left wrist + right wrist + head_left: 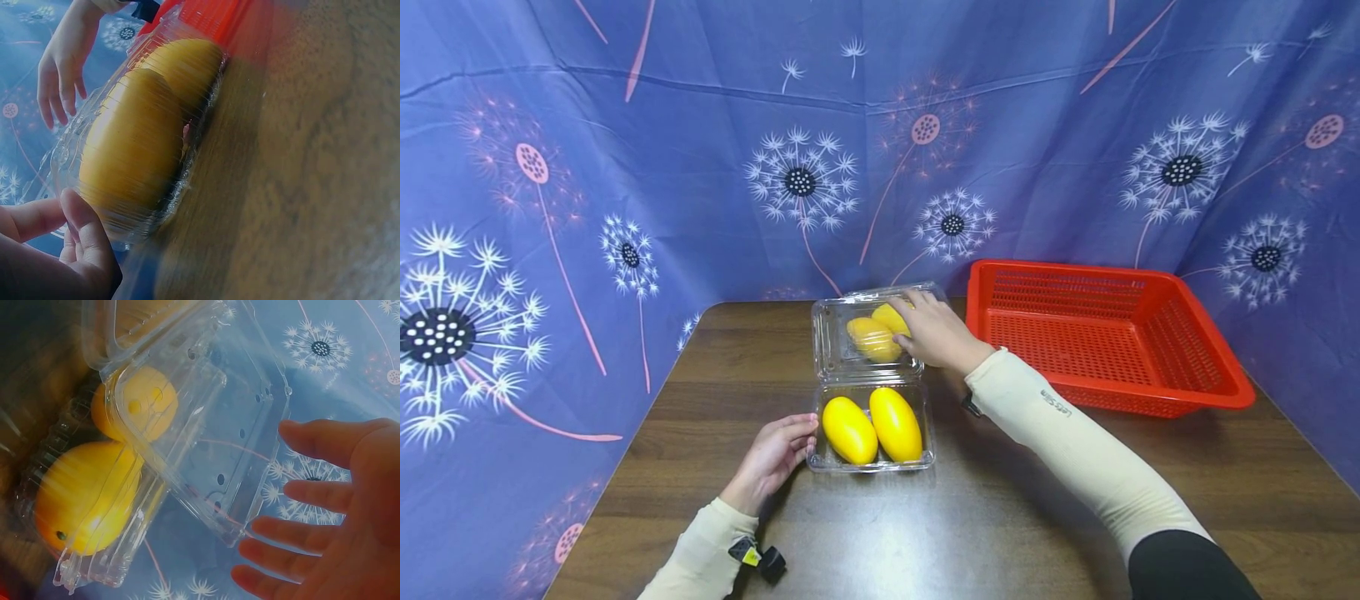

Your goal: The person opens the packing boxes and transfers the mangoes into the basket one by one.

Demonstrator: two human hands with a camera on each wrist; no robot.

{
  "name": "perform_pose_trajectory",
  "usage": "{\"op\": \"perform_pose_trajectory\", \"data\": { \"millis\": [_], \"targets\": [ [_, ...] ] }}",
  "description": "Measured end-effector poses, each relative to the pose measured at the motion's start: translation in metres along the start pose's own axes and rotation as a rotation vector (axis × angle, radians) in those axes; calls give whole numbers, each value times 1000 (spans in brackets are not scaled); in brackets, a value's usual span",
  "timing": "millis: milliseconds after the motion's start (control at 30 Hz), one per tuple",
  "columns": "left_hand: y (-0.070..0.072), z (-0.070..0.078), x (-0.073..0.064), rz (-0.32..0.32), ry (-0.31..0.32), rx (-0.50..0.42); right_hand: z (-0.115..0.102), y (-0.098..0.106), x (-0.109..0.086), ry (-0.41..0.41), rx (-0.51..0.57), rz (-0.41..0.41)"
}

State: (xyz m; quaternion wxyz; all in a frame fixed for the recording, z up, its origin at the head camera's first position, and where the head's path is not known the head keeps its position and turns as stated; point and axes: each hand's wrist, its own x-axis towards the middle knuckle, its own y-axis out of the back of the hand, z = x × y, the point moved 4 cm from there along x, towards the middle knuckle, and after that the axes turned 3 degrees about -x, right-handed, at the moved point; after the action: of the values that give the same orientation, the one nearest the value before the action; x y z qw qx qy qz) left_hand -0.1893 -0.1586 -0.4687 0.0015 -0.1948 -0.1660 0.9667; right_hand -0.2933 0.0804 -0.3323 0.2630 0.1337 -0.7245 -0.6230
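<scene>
Pinching the left edge of a clear plastic container (871, 468), the left hand's (782, 450) grip has thumb and fingertips together on the plastic, with two yellow mangoes (896, 425) lying just right of it in the container's base. The container's lid (832, 337) is raised at the base's far side. At the lid's right side is the right hand (928, 329); its grip is released, fingers spread and nearly straight, clasping nothing.

The left forearm comes in from the container's near left, the right one from its near right, reaching farther across; each wears a pale sleeve (1067, 442). Two more mangoes (874, 337) show through plastic beyond the base, though how they are enclosed is hard to tell, making four in all. One red basket (1075, 350) stands right of the container, on the same wooden bench (692, 425). Beyond the container hangs a blue dandelion-print cloth (700, 167).
</scene>
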Motion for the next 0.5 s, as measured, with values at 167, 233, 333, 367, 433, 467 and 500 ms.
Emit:
{"op": "perform_pose_trajectory", "data": {
  "millis": [167,233,333,367,433,467,500],
  "targets": [
    [1,0,0,7,1,5,0,-1,-3,5,7,-5],
    [1,-1,0,8,2,6,0,0,-5,9,9,5],
    [1,-1,0,7,1,4,-1,2,-7,7,26,23],
    [1,-1,0,5,2,3,-1,3,-8,7,32,26],
    [1,-1,0,4,2,-1,-2,5,-9,5,41,26],
    [1,-1,0,3,2,-2,-2,5,-10,5,42,24],
    [1,-1,0,3,3,-4,-2,5,-11,6,40,21]
  ]
}}
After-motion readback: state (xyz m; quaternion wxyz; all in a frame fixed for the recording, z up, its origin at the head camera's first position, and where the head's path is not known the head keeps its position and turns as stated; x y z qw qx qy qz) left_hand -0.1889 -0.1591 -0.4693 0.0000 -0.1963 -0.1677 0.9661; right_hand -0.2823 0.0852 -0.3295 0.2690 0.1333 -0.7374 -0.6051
